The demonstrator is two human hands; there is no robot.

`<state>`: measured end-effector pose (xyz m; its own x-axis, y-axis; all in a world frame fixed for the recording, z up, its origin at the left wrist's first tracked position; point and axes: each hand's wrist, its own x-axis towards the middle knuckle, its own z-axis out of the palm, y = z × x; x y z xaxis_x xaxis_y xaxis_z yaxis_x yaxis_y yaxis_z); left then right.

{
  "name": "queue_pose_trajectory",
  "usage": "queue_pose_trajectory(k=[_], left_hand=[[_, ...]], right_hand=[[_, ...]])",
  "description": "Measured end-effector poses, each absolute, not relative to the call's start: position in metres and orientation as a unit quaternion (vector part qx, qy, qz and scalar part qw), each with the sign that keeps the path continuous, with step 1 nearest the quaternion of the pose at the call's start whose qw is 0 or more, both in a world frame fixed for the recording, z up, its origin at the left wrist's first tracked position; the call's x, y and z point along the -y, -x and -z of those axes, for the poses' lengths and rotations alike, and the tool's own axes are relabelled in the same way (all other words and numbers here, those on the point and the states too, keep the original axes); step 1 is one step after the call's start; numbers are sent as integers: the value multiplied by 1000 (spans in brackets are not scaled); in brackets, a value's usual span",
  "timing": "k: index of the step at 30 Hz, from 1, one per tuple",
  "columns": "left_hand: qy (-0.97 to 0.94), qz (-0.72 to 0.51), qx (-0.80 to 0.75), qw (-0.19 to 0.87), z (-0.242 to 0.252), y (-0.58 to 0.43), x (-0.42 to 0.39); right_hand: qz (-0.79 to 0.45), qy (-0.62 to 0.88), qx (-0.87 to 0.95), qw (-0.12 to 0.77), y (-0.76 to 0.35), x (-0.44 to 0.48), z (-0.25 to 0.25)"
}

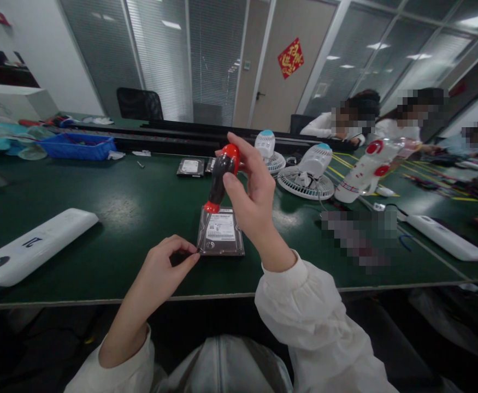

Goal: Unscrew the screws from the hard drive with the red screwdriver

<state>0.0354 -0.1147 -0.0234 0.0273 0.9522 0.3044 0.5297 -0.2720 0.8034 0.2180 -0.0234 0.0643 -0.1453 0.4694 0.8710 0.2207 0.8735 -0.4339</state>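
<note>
A hard drive (221, 232) with a white label lies on the green table in front of me. My right hand (253, 191) is closed around the red and black handle of a screwdriver (218, 183). The screwdriver leans, its shaft running down along the drive's left side to the near left corner. At that same corner, my left hand (167, 265) pinches with thumb and index finger. Whatever lies between those fingertips is too small to make out; they touch or nearly touch the drive's corner and the screwdriver tip.
Behind the drive sit another hard drive (190, 167) and a partly hidden one. White fans (306, 180) and a patterned bottle (359, 172) stand right of them. White elongated devices (37, 245) flank the workspace. A blue tray (78, 146) is at back left; several people sit at far right.
</note>
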Motion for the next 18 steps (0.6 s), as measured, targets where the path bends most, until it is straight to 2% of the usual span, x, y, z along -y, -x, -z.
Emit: queue_pose_trajectory(k=[18], left_hand=[[-671,-426,-554,248,21,-36,116]], right_hand=[[-45,255,740,621,-218,25,-66]])
